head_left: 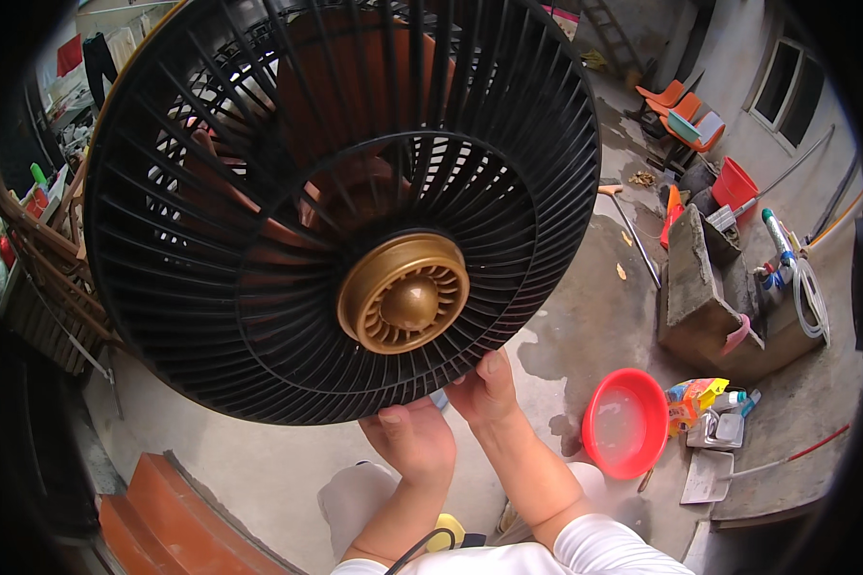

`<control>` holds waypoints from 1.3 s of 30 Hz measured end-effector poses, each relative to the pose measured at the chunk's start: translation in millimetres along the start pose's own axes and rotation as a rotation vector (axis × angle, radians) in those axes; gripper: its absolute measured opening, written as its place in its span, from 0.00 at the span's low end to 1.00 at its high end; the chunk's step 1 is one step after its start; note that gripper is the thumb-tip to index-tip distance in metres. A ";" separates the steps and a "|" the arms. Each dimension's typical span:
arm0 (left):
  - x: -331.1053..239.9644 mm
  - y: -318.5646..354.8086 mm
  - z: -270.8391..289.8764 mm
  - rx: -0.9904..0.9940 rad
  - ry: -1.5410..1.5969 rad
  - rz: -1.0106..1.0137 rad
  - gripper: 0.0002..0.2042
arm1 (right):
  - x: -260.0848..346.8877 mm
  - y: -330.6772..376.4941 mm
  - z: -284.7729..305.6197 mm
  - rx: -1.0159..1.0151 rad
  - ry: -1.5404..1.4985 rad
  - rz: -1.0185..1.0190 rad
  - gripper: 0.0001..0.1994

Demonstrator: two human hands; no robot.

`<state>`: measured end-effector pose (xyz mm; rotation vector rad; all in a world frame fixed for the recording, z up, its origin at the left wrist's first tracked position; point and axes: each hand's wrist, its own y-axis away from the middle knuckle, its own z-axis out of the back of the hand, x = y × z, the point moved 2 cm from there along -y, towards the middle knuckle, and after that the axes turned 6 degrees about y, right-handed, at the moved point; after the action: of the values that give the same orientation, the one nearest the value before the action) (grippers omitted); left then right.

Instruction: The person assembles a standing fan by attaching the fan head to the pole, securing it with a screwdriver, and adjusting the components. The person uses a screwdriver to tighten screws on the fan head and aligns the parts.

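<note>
Both hands grip the lower rim of a black fan grille (259,192), raised up close to the face so its gold centre cap (405,293) faces the person. The left hand (412,441) and right hand (487,388) have their fingers closed on the rim, side by side, steadying its broad disc. Beyond them, a red basin (625,422) of water sits on the concrete floor (585,316).

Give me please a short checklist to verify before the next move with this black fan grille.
1. Both hands on the grille: ok. The left hand and right hand grip the lower rim of the black fan grille.
2. Gold centre cap in place: ok.
3. Ribs unbroken: cannot tell.
4. View past the grille: not ok, it fills most of the picture.
5. Red basin apart from the hands: ok, it sits on the concrete floor.
</note>
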<state>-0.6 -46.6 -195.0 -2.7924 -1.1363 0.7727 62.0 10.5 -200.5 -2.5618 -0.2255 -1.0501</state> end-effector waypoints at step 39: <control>4.1 7.0 8.4 0.095 -0.128 -0.012 0.37 | 49.5 -5.3 16.6 -0.002 0.033 0.071 0.21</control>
<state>2.6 -50.4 -205.6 -2.6900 -1.1013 0.9899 106.4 22.3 -175.2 -2.5322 -0.1245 -1.0664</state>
